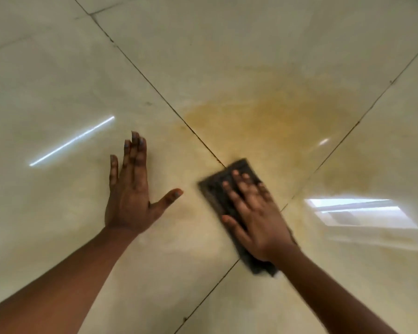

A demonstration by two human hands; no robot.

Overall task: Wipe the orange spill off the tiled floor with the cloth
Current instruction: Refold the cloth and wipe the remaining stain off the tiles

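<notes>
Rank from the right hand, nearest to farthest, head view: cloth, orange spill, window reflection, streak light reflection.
1. cloth: directly under the right hand, pressed flat on the floor.
2. orange spill: just ahead, starting at the cloth's far edge.
3. window reflection: off to its right.
4. streak light reflection: far left, beyond the left hand.

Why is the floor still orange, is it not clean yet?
Not clean yet: an orange spill still spreads beyond the cloth under the right hand.

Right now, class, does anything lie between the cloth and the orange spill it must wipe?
Nothing visible does. The right hand presses the cloth flat at the spill's near edge, and only bare tile lies ahead. The left hand rests on the floor to the left, apart from the cloth.
</notes>
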